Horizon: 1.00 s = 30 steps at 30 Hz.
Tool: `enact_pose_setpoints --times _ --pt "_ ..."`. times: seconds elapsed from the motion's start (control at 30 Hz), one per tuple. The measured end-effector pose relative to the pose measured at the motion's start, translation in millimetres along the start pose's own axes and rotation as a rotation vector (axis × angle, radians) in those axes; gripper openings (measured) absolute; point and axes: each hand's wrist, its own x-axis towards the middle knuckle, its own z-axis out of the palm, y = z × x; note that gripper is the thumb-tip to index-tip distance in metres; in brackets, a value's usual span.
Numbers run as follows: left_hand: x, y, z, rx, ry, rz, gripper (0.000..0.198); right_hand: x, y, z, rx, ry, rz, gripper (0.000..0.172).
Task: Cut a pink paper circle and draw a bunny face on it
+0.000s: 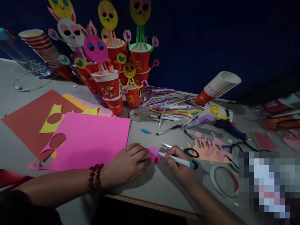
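A small pink paper circle (154,158) lies on the table, with blue eye outlines drawn on it. My left hand (126,164) rests on the table, palm down. Its fingers are stretched out and touch the circle's left edge. In my right hand (179,164) a white marker with a blue end (181,161) is gripped, its tip on the right-hand blue mark. A blue pen cap (145,131) lies beyond the circle. Scissors (191,152) lie partly hidden behind my right hand.
Pink sheet (98,137) and red sheet (30,122) with cutouts spread left. Red cups with paper faces (95,48) stand behind. Pipe cleaners (168,103), a leaning cup stack (217,87), paper scraps (208,147) and a tape roll (212,178) lie around. The front table edge (150,204) is close.
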Motion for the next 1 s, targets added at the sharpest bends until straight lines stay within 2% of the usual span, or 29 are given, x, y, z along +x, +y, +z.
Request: enact_pose_setpoints --times 1.0 --pt "1.0 -0.3 -1.8 -0.002 -0.011 0.004 0.025 1.4 -1.3 -1.7 0.0 -0.005 -0.043 0.021"
